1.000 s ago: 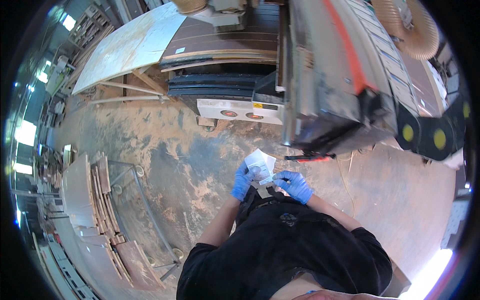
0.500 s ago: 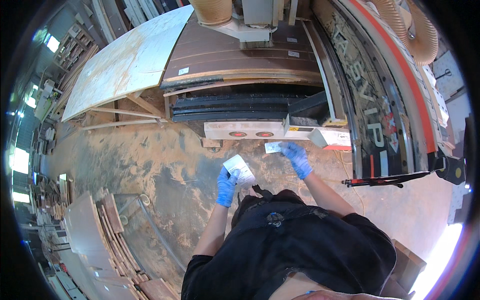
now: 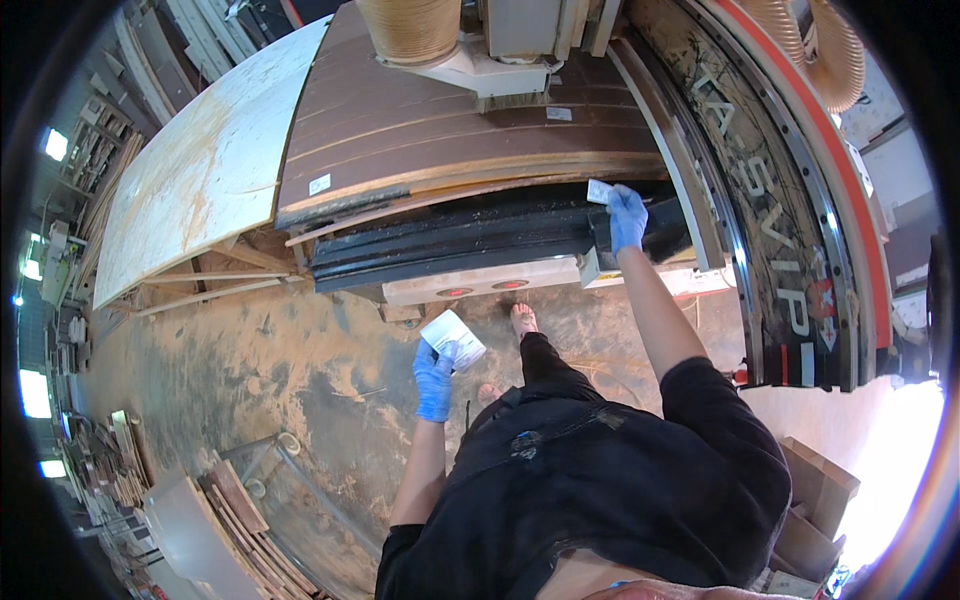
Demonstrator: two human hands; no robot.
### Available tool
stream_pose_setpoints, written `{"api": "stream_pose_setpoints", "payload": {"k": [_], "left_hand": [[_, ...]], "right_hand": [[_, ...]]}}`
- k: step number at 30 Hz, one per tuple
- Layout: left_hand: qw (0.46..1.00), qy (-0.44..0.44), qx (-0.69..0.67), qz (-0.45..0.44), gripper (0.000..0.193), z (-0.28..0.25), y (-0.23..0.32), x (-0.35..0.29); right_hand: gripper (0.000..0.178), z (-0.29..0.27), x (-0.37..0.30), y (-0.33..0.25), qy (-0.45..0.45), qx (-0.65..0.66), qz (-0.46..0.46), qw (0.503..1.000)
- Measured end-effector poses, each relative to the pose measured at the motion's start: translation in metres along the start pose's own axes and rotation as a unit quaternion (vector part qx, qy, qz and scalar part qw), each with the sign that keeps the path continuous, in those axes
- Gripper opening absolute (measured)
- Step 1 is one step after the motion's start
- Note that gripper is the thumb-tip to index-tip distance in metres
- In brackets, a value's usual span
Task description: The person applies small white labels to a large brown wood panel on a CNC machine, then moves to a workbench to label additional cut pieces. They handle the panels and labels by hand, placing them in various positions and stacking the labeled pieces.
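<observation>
Both of my hands wear blue gloves. My left hand [image 3: 434, 380] is closed round a roll of white labels [image 3: 455, 338], held in front of my body above the floor. My right hand [image 3: 627, 212] reaches forward and pinches a single white label [image 3: 599, 191] by its right end. That label is over the dark front edge of the machine bed, just short of the brown panel [image 3: 450, 135]. Two small white labels show on the panel, one label [image 3: 320, 184] near its left front corner and another label [image 3: 559, 114] farther back.
Above the panel hangs a machine head with a brush skirt [image 3: 512, 100] and a ribbed hose [image 3: 410, 30]. The heavy gantry beam [image 3: 770, 200] stands to the right. A dusty white board [image 3: 210, 150] lies left of the panel. Stacked boards [image 3: 215, 530] stand behind at lower left.
My right hand has moved forward with its label, from over the floor to the machine bed. My left hand keeps the roll, slightly farther left. A foot has come forward near the machine.
</observation>
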State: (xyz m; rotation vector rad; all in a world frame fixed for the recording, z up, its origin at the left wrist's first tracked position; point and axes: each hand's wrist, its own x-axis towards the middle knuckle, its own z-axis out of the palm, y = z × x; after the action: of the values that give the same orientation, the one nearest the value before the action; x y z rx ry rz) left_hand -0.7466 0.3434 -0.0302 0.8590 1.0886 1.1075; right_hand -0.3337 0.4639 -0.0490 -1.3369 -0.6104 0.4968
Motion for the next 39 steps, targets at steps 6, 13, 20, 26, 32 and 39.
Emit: {"api": "stream_pose_setpoints", "payload": {"k": [6,13,20,26,32,39], "left_hand": [[0.999,0.033,0.005,0.005,0.041,0.019,0.0,0.071],[0.998,0.059,0.028,-0.007,0.043,0.05,0.0,0.135],[0.997,0.051,0.045,-0.033,0.044,0.05,-0.002,0.177],[0.998,0.036,0.03,-0.041,0.042,0.043,0.005,0.21],[1.0,0.01,0.023,-0.003,0.04,0.033,0.02,0.236],[0.993,-0.101,0.061,0.023,0.032,0.004,0.07,0.276]], "right_hand": [[0.025,0.019,0.154,0.034,0.124,-0.213,-0.05,0.968],[0.034,0.025,0.255,0.067,0.105,-0.474,-0.079,0.871],[0.047,0.031,0.271,0.07,0.026,-0.73,-0.053,0.681],[0.053,0.022,0.229,0.118,-0.122,-0.694,-0.227,0.672],[0.021,0.07,0.07,0.075,-0.172,-0.427,-0.252,0.851],[0.03,0.221,-0.035,0.02,-0.39,0.006,0.086,0.917]]}}
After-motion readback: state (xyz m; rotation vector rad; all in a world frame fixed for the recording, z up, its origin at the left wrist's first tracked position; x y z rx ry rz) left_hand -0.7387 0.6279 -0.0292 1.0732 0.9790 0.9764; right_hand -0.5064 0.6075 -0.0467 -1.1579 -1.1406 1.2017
